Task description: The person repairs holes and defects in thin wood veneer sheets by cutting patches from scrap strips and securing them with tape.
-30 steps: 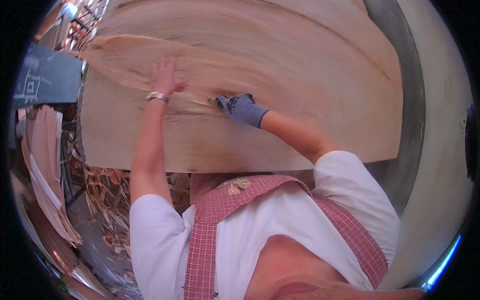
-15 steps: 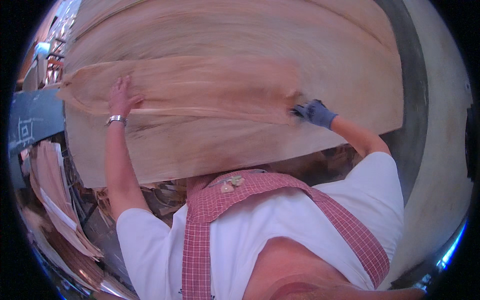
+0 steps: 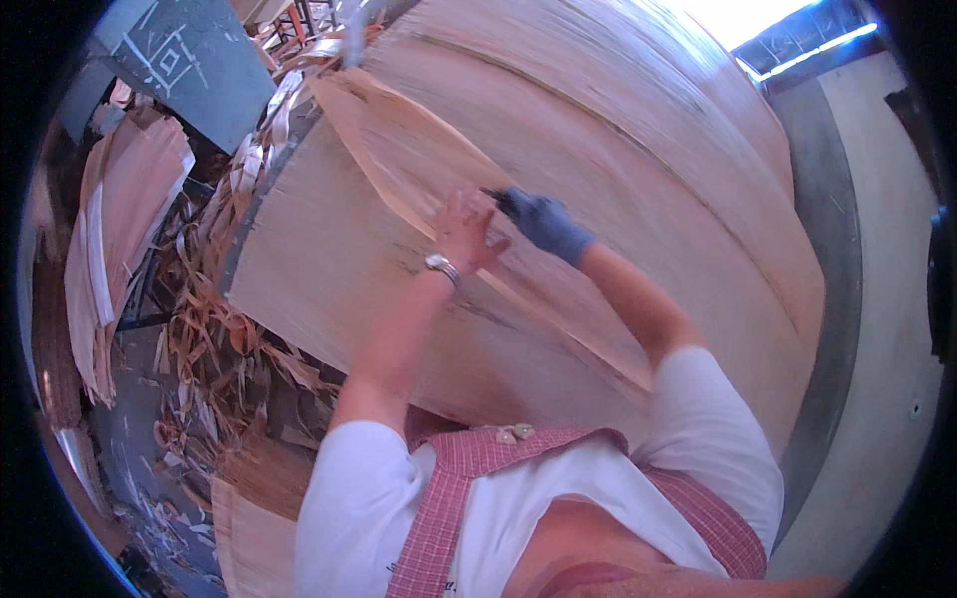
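A long narrow strip of thin wood veneer (image 3: 399,140) lies slantwise over a large stack of veneer sheets (image 3: 329,249). My left hand (image 3: 467,231), bare and with a metal-banded watch at the wrist, lies on the strip's middle with its fingers spread. Close to its right, my right hand (image 3: 548,227) in a blue-grey glove is at the strip's far edge. Its fingers are closed, with a dark tip showing at their end. Whether that is the glove's dark fingertips or a small tool, I cannot make out.
Torn veneer ribbons (image 3: 224,329) heap on the floor left of the stack. Beyond them are a bundle of veneer pieces (image 3: 125,229) and a grey panel with white marks (image 3: 189,75). A pale wall (image 3: 877,299) runs along the right.
My view has turned toward the left. My right hand has moved from the strip's right end to beside my left hand, which stays spread on the strip.
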Tool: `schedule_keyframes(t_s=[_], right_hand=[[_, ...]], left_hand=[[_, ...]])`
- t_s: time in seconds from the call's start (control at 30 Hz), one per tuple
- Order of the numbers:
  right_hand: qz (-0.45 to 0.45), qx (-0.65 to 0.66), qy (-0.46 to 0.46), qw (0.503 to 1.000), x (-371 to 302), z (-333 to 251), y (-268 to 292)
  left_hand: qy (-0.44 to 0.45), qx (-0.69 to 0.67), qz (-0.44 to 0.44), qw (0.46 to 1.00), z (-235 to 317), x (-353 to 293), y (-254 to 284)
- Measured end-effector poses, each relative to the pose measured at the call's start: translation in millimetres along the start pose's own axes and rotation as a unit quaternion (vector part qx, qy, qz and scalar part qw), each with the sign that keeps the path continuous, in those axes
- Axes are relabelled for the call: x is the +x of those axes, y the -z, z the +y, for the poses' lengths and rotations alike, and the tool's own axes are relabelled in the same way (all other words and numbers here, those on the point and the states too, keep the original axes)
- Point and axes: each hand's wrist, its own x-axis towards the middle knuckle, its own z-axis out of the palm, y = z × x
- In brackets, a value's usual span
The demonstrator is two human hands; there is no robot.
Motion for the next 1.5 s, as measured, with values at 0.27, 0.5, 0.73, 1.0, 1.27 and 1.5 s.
schedule_keyframes(t_s=[0.27, 0.5, 0.73, 1.0, 1.27, 1.5], right_hand=[[-0.088, -0.137, 0.058, 0.985, 278.8, -54.1, -75.9], [-0.16, -0.131, 0.047, 0.977, 289.2, -30.3, -92.8], [-0.178, -0.17, 0.098, 0.964, 284.3, -4.3, -85.8], [-0.174, -0.13, -0.089, 0.972, 92.9, 27.1, -15.1], [-0.145, -0.198, -0.123, 0.962, -9.6, 39.1, -13.2], [-0.159, -0.145, -0.224, 0.951, -141.4, 31.3, 21.8]], left_hand=[[-0.088, -0.172, 0.034, 0.981, -57.3, 11.2, 10.8], [0.069, 0.043, 0.25, 0.965, -223.9, 95.6, 58.3], [0.081, 0.075, -0.009, 0.994, -230.1, 135.6, 57.8], [0.143, 0.1, -0.073, 0.982, -217.9, 137.5, 64.6], [0.012, -0.002, -0.058, 0.998, -36.0, 95.5, 15.2], [0.008, 0.031, 0.063, 0.997, 19.9, 77.8, -59.0]])
